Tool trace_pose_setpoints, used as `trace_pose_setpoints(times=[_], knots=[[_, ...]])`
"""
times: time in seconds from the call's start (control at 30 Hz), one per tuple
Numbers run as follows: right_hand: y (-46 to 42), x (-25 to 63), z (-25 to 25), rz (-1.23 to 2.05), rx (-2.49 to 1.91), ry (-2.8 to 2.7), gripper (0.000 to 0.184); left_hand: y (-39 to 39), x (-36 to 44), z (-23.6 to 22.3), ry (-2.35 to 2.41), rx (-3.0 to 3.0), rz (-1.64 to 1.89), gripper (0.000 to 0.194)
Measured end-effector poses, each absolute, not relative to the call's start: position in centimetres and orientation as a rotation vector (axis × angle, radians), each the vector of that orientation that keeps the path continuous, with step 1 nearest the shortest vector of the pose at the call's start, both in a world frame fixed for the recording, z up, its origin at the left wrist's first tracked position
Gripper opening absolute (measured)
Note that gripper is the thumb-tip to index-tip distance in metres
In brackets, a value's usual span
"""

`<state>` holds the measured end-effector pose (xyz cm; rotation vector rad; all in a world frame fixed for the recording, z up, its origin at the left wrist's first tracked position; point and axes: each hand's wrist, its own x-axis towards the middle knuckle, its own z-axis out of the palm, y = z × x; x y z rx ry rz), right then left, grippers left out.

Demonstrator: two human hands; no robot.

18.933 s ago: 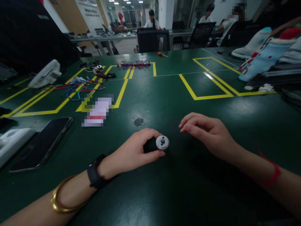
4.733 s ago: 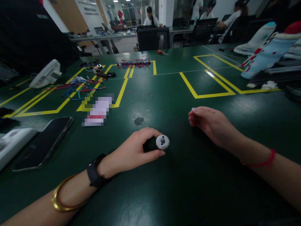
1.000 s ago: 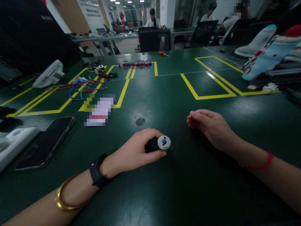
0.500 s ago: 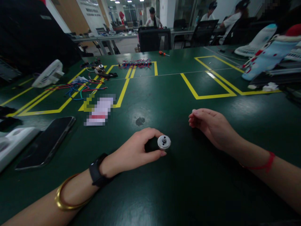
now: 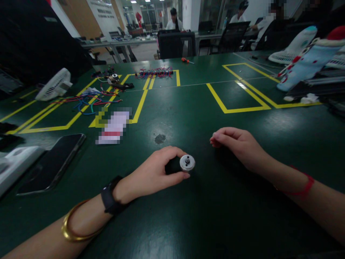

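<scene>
A small round metal motor stands upright on the green table, its end face with a central shaft and two small dark holes turned up. Around its side my left hand is closed, thumb at the near side and index finger at the far side. To the right and a little farther off, my right hand hovers apart from the motor. Its thumb and fingers are pressed together in a pinch, and whatever they hold is too small or hidden to make out.
A phone and a white power strip lie at left. Beyond are a blurred-out card, coloured wires, a white fan, a bundle of red and blue wires and a screwdriver. A snowman-like plush stands at right.
My right hand has moved slightly left, closer to the motor, and a little nearer to me. My left hand and the motor stay in place.
</scene>
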<state>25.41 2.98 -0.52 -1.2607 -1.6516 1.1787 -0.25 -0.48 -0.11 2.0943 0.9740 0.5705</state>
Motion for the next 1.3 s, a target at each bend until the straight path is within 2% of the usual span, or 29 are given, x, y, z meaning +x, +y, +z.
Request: trace_pose_setpoints(times=[0.13,0.27,0.4,0.63,0.77,1.07,1.3], knots=[[2.0,24.5,-0.2,0.754,-1.097,-2.216,0.012,-0.5,-0.2,-0.1,0.978,2.105,0.565,0.028],[0.7,23.1,0.9,0.530,-0.972,-2.260,0.019,-0.5,-0.2,-0.1,0.984,2.130,0.551,0.025],[-0.1,21.9,1.7,0.427,-0.940,-2.293,0.017,-0.5,-0.1,-0.2,1.005,2.157,0.527,0.024],[0.6,22.0,1.8,0.643,-0.930,-2.149,0.012,-0.5,-0.2,-0.1,1.012,2.130,0.525,0.024],[1.4,24.1,1.6,0.827,-0.961,-2.285,0.013,-0.5,-0.3,0.0,0.978,2.094,0.537,0.026],[2.2,26.0,0.3,0.807,-0.964,-2.638,0.016,-0.5,-0.4,-0.1,0.973,2.085,0.539,0.029],[2.3,26.0,0.6,0.938,-0.981,-2.508,0.019,-0.5,-0.4,-0.1,0.966,2.087,0.548,0.029]])
